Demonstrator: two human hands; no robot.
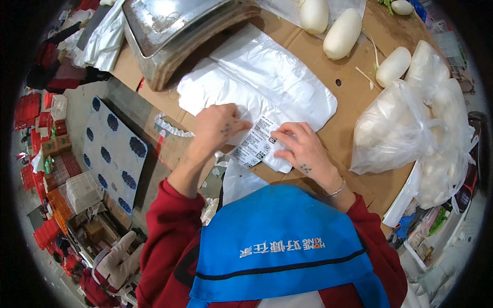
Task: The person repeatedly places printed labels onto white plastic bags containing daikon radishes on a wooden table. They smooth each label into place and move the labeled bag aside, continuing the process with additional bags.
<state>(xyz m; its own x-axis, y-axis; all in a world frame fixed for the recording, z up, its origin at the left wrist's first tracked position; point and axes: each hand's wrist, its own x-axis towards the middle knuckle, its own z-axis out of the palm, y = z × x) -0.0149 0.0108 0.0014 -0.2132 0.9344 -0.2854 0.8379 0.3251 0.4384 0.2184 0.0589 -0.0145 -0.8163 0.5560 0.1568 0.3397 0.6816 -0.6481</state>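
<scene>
A stack of flat white plastic bags [262, 73] lies on the cardboard-covered table [327, 82]. A strip of printed labels [256, 140] rests on the near end of the bags, between my hands. My left hand [221, 127] is at the strip's left side, its fingers curled and its thumb reaching towards the labels; whether it grips anything is unclear. My right hand [304, 148] is at the right side with bent fingers touching the labels and bag edge; a firm grip cannot be made out.
A metal weighing scale [165, 23] stands at the upper left. White radishes [342, 34] lie at the upper right, and knotted clear bags of radishes [389, 127] sit at the right. Beyond the table's left edge are a spotted board [111, 154] and crates [84, 190].
</scene>
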